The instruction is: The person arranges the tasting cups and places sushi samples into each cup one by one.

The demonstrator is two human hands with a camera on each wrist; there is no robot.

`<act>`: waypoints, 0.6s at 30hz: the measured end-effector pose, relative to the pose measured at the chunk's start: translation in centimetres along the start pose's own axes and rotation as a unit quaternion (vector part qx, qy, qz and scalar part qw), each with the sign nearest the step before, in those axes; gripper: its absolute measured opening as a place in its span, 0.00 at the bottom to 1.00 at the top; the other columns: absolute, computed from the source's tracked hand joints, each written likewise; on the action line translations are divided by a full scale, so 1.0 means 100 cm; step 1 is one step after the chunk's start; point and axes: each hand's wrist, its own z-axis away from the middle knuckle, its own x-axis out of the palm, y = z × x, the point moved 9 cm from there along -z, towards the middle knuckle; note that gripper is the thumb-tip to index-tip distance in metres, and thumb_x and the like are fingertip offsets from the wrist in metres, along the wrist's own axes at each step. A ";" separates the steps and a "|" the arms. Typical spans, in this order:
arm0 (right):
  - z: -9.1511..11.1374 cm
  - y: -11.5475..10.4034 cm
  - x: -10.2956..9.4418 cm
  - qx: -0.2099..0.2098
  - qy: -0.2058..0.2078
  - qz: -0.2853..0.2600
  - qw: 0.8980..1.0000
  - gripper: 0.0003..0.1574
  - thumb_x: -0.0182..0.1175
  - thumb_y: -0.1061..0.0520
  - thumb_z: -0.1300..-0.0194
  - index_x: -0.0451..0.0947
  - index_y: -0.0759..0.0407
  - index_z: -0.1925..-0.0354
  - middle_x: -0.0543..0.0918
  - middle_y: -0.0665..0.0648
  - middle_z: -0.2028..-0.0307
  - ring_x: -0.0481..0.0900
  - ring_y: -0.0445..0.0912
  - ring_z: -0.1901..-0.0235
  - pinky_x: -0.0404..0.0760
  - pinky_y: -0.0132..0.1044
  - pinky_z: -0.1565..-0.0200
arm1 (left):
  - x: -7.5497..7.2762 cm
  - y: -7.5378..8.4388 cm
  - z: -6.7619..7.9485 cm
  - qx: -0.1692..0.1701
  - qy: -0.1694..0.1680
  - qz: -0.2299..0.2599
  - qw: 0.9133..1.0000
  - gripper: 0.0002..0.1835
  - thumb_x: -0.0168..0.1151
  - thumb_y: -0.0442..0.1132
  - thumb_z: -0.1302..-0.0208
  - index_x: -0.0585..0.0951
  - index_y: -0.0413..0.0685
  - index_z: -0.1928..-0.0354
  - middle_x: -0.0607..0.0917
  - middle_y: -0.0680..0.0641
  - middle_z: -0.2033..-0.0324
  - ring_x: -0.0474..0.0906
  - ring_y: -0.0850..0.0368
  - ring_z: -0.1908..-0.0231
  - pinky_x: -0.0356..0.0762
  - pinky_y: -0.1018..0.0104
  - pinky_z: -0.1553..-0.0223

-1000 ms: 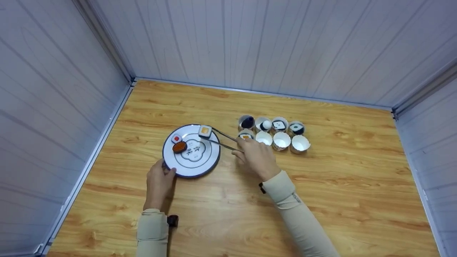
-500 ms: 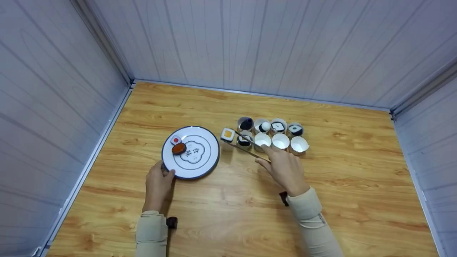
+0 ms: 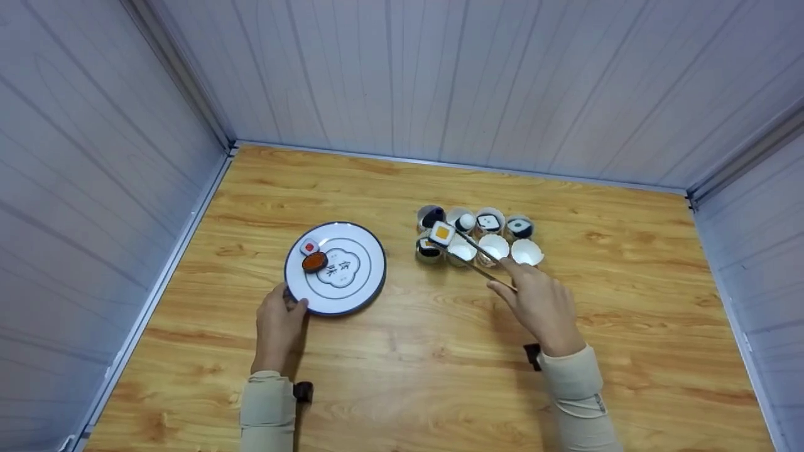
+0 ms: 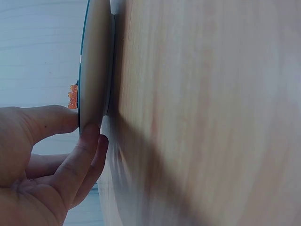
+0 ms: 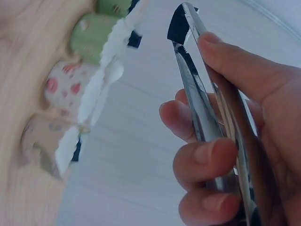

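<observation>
My right hand [image 3: 537, 307] grips metal tongs [image 5: 200, 103], fingers and thumb curled round both arms. Between the tong tips sits a square sushi roll [image 3: 442, 233] with a white rim, dark side and orange centre. In the head view it overlaps the left end of the paper cups. My left hand [image 3: 278, 326] pinches the near-left rim of a white plate [image 3: 370, 276] with a blue edge, thumb on top and fingers beneath. On the plate lie a small red-centred roll [image 3: 309, 246] and an oval piece topped with orange roe [image 3: 315, 262].
Paper cups stand in two rows right of the plate. Sushi pieces, such as a green-centred roll [image 3: 520, 226], sit in the back-row cups and the front-left cup [image 3: 429, 253]. White insides show in front cups like the rightmost one [image 3: 526, 252]. Panel walls [image 3: 414, 81] enclose the wooden table [image 3: 402, 376].
My right hand has carried the sushi roll in the tongs from the plate rightward to over the cups. My left hand keeps its hold on the plate.
</observation>
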 end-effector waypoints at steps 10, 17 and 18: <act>0.014 0.034 0.015 0.052 -0.055 0.014 0.997 0.27 0.64 0.38 0.34 0.82 0.50 0.44 0.73 0.50 0.82 0.66 0.46 0.87 0.62 0.41 0.87 | -0.001 0.002 0.002 0.025 0.008 -0.005 1.000 0.28 0.60 0.32 0.29 0.68 0.35 0.30 0.79 0.37 0.48 0.76 0.48 0.53 0.79 0.55 0.53; 0.015 0.041 0.021 0.060 -0.066 0.020 0.996 0.28 0.67 0.39 0.36 0.81 0.48 0.42 0.72 0.53 0.83 0.66 0.47 0.86 0.61 0.40 0.87 | -0.002 0.002 0.002 0.018 0.009 -0.009 1.000 0.28 0.60 0.33 0.29 0.68 0.36 0.30 0.79 0.40 0.53 0.76 0.49 0.57 0.77 0.59 0.59; 0.015 0.041 0.021 0.060 -0.066 0.021 0.996 0.28 0.68 0.40 0.36 0.81 0.48 0.42 0.72 0.54 0.83 0.66 0.47 0.87 0.60 0.40 0.87 | -0.002 0.003 0.002 0.019 0.008 -0.009 1.000 0.28 0.60 0.33 0.29 0.68 0.36 0.30 0.79 0.40 0.53 0.75 0.49 0.57 0.77 0.59 0.59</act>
